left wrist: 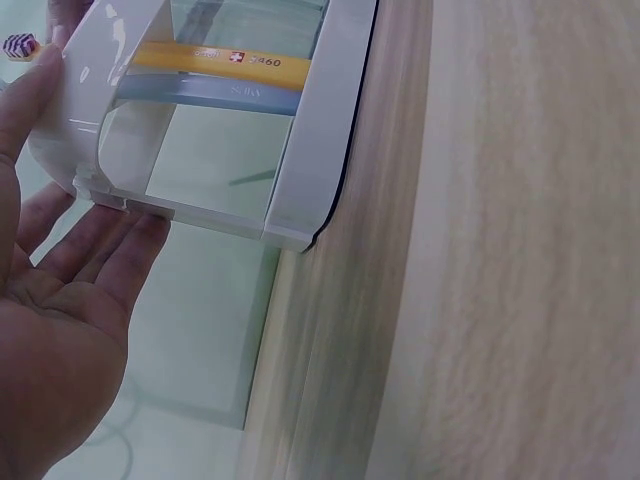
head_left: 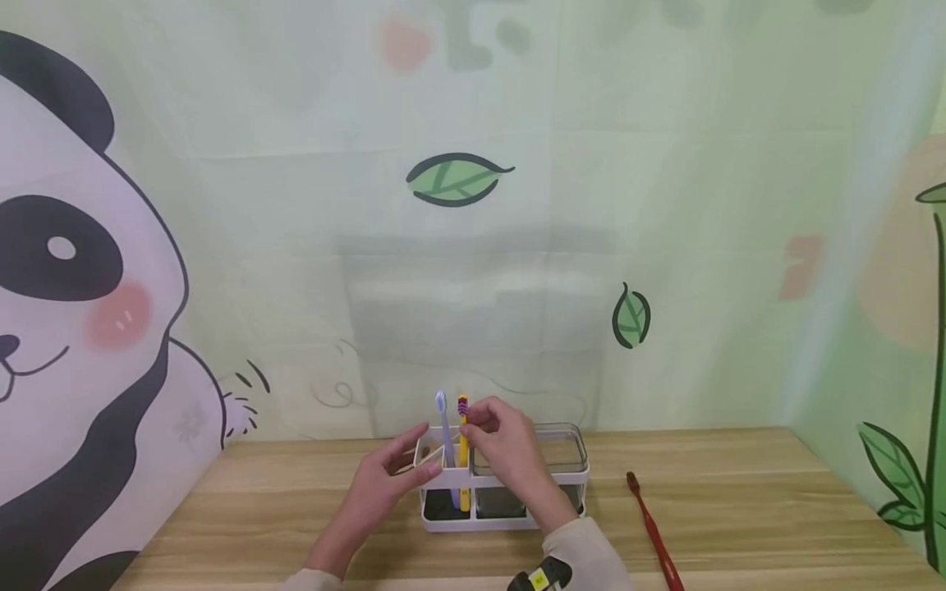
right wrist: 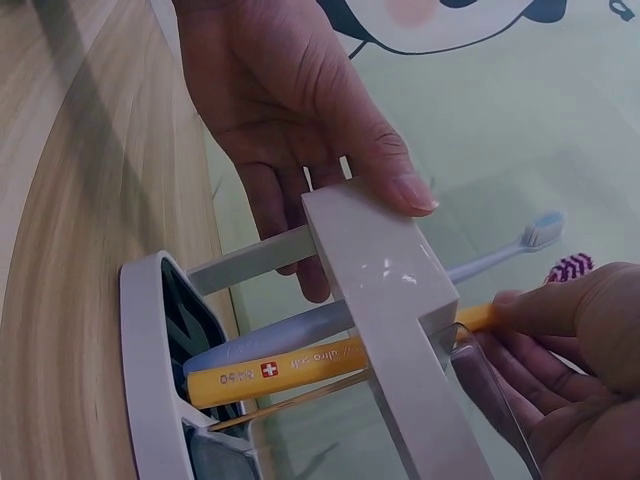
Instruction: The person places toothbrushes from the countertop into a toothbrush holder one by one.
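A white toothbrush holder [head_left: 510,478] with an upper rack and a base tray stands on the table. My left hand [head_left: 380,476] grips its left end, thumb at the front of the upper rack and fingers behind it. With thumb and fingertips, my right hand [head_left: 506,443] pinches a yellow toothbrush [right wrist: 290,372] just below its purple-and-white bristles. The yellow handle passes down through a slot in the rack, its lower end close over the dark base. Beside it a pale blue toothbrush [head_left: 446,427] stands in the same left section, slightly tilted.
A red toothbrush [head_left: 654,529] lies on the wooden table [head_left: 739,492] to the right of the holder. A clear container [head_left: 562,451] sits in the holder's right section. Behind the table hangs a green cloth backdrop [head_left: 473,304] printed with a panda and leaves.
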Demonstrator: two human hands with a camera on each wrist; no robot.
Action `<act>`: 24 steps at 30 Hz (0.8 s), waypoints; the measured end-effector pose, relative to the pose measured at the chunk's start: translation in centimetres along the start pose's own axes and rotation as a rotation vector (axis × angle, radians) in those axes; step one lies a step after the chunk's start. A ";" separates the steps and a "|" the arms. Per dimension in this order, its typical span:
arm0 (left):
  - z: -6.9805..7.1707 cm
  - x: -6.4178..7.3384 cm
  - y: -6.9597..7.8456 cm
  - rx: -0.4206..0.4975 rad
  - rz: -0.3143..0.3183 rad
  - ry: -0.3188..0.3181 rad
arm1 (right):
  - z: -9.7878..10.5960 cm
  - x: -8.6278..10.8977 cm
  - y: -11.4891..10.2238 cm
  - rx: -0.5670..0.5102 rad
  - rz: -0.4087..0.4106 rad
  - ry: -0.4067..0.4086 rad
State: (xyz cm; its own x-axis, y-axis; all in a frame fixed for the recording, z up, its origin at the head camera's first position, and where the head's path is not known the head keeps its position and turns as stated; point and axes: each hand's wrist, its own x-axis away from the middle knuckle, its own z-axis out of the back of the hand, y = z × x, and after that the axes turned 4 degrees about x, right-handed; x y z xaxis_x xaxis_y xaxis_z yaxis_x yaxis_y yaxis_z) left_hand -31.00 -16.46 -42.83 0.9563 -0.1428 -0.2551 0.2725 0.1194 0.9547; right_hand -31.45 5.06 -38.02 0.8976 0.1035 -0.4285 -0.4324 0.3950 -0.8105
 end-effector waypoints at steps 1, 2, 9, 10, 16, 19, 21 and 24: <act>0.0 0.0 0.0 -0.001 0.001 -0.001 | 0.0 0.0 0.0 0.001 -0.005 0.000; 0.0 0.0 0.0 -0.002 0.000 -0.002 | 0.0 0.0 0.0 0.000 -0.003 0.000; 0.1 0.1 0.0 0.012 -0.012 -0.009 | 0.7 -0.1 -0.3 -0.014 -0.005 0.009; 0.1 0.1 0.0 0.009 -0.008 -0.009 | 0.9 -0.1 -0.4 -0.016 -0.005 0.014; 0.1 0.0 0.1 -0.016 0.006 -0.008 | 2.4 -0.3 -0.8 -0.008 0.009 0.057; 0.1 0.1 0.2 -0.015 0.006 -0.009 | 3.1 -0.2 -1.3 -0.012 0.019 0.072; 0.1 0.1 0.2 -0.014 0.009 -0.009 | 3.6 -0.1 -1.5 -0.006 0.023 0.077; 0.1 0.1 0.3 -0.002 0.010 -0.004 | 4.3 0.1 -1.9 0.008 0.028 0.080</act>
State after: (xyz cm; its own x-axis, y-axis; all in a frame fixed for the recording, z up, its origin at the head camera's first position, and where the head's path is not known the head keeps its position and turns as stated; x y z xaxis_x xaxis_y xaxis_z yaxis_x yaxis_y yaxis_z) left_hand -30.80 -16.52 -42.60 0.9585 -0.1459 -0.2450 0.2633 0.1230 0.9569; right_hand -30.17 8.25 -34.83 0.8753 0.0410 -0.4818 -0.4561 0.4007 -0.7946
